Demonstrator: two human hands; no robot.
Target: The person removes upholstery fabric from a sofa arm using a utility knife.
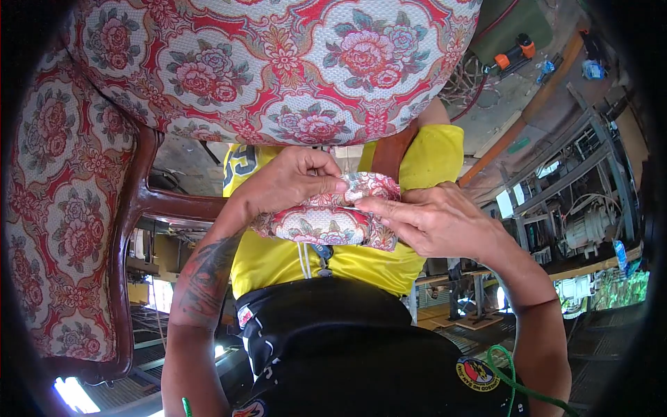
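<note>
Over my lap is a small piece of floral upholstery fabric (323, 228), folded over with a raised flap, red, cream and green. It looks like a small padded cover; what is inside it, if anything, is hidden. My left hand (295, 182) pinches the flap's upper left edge between thumb and fingers. From the other side, my right hand (441, 221) grips the right end, its index finger lying along the fold and its thumb partly hidden. Just beyond both hands rises the chair seat (278, 76), covered in matching floral fabric.
To the left stands a floral chair back (62, 208) in a dark wooden frame (132, 201). An orange-and-black tool (514, 55) lies on the floor at upper right. Metal frames (590, 160) and a motor-like machine (590, 226) stand at right. A green cord (511, 379) hangs by my shirt.
</note>
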